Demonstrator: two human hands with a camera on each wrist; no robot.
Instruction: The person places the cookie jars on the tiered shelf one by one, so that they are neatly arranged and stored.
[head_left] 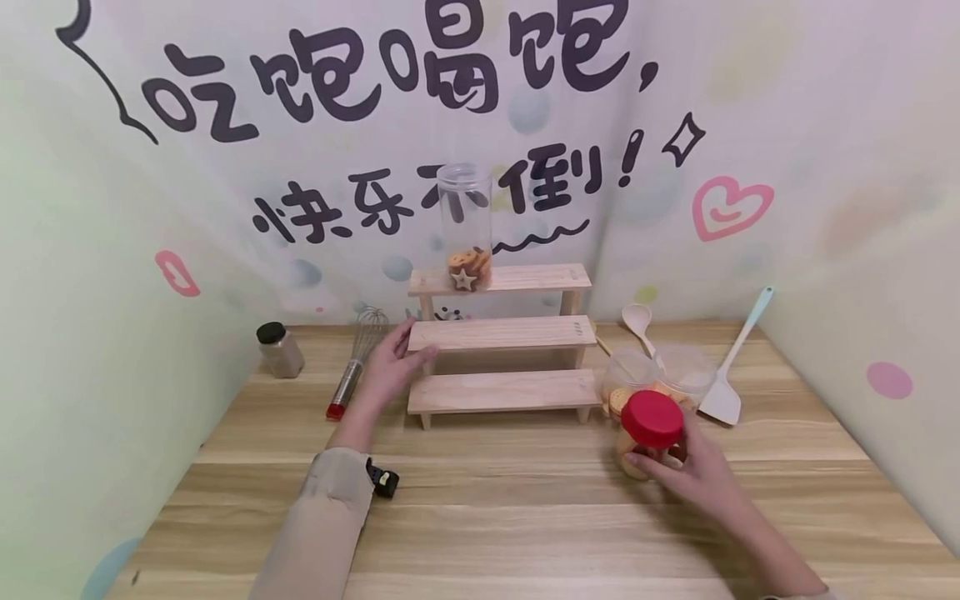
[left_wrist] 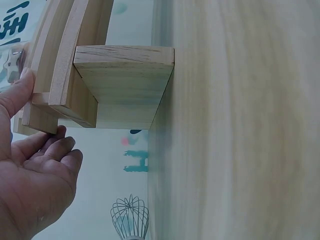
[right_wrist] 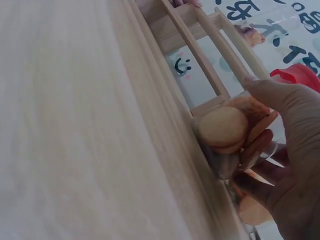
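My right hand [head_left: 693, 475] curls round a red-lidded jar [head_left: 652, 419], right of the stand [head_left: 502, 392]; two clear tubs [head_left: 690, 377] sit beyond it on the worktop [head_left: 525, 508], seemingly left to shelve. My left hand [head_left: 388, 371] pinches the middle step's left end. Farthest, one cookie jar [head_left: 467, 225] already stands on top.

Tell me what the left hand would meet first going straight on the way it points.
The rack's middle step, at its left end. The left hand appears to grip that end between thumb and fingers, so no clear gap shows ahead, though depth is unclear.
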